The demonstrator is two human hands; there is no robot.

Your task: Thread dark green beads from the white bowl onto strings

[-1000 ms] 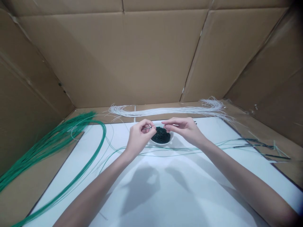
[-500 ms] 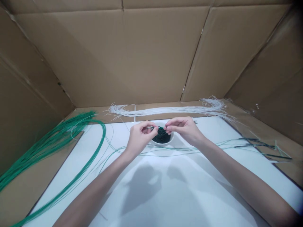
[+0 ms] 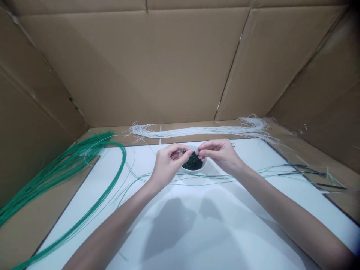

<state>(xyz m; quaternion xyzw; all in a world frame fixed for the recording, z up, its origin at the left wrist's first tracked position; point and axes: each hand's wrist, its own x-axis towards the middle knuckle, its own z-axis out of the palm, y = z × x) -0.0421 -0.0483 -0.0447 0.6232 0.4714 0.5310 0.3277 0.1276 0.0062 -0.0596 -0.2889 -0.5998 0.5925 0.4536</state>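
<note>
Both hands meet over a white bowl (image 3: 194, 170) filled with small dark pieces (image 3: 193, 161). My left hand (image 3: 170, 159) pinches a thin green wire between thumb and index finger, at the bowl's left side. Close to its fingertips, my right hand (image 3: 221, 153) is closed in a pinch above the bowl's right rim. What sits in the right fingertips is too small to make out; it looks dark. Thin green wires (image 3: 202, 176) run across the white board just in front of the bowl.
Bundled green wires (image 3: 112, 183) curve along the left side. White wires (image 3: 191, 131) lie along the back by the cardboard wall (image 3: 157, 67). At the right, dark-tipped strands (image 3: 306, 172) extend over the edge of the white board (image 3: 247, 232). A few dark bits lie behind my right hand.
My left hand has shifted slightly right, bringing its fingertips closer to those of my right hand. My right hand has barely moved.
</note>
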